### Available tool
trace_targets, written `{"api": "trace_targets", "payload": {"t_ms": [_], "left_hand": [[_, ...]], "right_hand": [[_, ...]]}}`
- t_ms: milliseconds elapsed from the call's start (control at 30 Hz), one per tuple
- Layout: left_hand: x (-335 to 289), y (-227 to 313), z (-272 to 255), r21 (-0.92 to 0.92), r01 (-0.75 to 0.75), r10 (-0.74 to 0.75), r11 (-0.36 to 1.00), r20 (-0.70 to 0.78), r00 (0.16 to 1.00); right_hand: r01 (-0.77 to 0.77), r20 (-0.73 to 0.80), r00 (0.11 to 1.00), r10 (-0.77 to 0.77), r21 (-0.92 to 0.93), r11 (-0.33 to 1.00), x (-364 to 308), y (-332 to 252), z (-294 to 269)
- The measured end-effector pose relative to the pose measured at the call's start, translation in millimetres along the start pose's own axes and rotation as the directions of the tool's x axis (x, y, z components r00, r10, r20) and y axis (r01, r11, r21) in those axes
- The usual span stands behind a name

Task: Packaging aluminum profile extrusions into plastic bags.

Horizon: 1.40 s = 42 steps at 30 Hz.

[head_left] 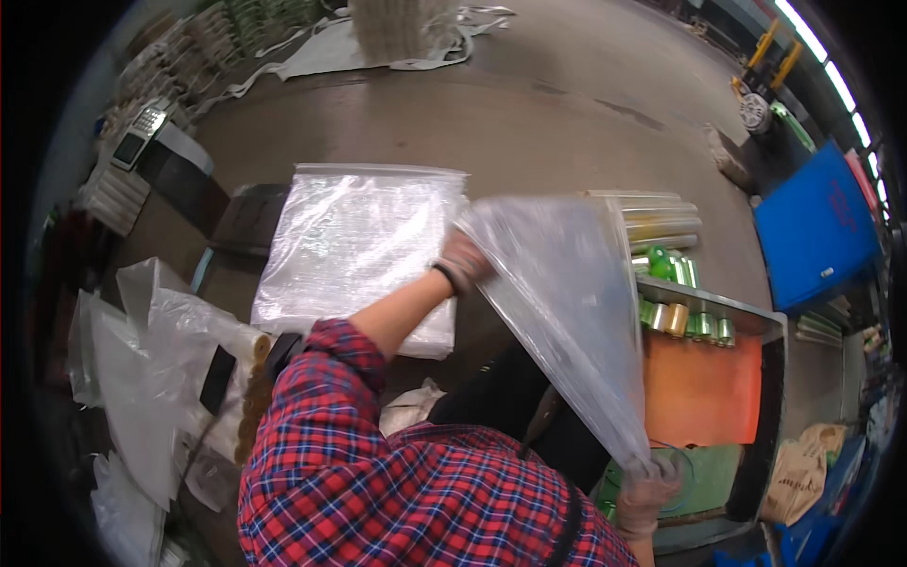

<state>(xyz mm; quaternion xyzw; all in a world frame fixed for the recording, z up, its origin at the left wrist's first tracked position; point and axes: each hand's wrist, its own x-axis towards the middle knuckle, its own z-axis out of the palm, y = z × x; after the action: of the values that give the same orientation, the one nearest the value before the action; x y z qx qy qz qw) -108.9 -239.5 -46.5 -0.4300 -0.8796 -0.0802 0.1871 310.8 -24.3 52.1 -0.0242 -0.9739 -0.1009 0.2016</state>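
Note:
A clear plastic sheet (567, 283), perhaps a flattened bag, is stretched slantwise in front of me and blurred by motion. My left hand (465, 263), in a thin pale glove, is closed on its left edge beside the stack of clear plastic sheets (354, 241). Low on the right, my gloved right hand (650, 493) grips the sheet's gathered lower corner, above the green part of a bench (773, 378). The stack lies flat and glossy, its edges nearly even. The sheet covers part of the bench's left side.
Green and gold rolls (675, 319) line the bench, with clear tubes (657, 219) beyond. At left are a weighing scale (142, 137) and plastic-wrapped rolls (203, 350). A blue cabinet (820, 227) and a yellow lift truck (767, 61) stand at right. A wrapped pallet (404, 28) is far ahead.

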Motion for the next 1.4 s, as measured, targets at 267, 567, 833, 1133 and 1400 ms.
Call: {"api": "trace_targets", "payload": {"t_ms": [267, 567, 833, 1133, 1400], "left_hand": [[-284, -234, -88, 0.71, 0.367, -0.447, 0.601, -0.082, 0.891], [-325, -191, -84, 0.571, 0.431, -0.596, 0.698, 0.798, -0.091], [-204, -123, -89, 0.236, 0.811, -0.834, 0.535, 0.3, 0.463], [-209, -203, 70, 0.536, 0.544, -0.643, 0.645, 0.766, 0.008], [-135, -34, 119, -0.174, 0.626, -0.27, 0.76, 0.791, 0.548]], "right_hand": [[0.419, 0.075, 0.858, -0.507, 0.468, 0.778, 187, -152, 108], [0.319, 0.749, 0.28, -0.601, 0.518, 0.794, 213, -240, 189], [0.186, 0.814, 0.243, -0.528, 0.496, 0.848, 219, -233, 202], [0.17, 0.662, 0.269, -0.699, 0.682, 0.711, 213, -240, 217], [0.22, 0.695, 0.291, -0.657, 0.62, 0.753, 219, -247, 208]]}}
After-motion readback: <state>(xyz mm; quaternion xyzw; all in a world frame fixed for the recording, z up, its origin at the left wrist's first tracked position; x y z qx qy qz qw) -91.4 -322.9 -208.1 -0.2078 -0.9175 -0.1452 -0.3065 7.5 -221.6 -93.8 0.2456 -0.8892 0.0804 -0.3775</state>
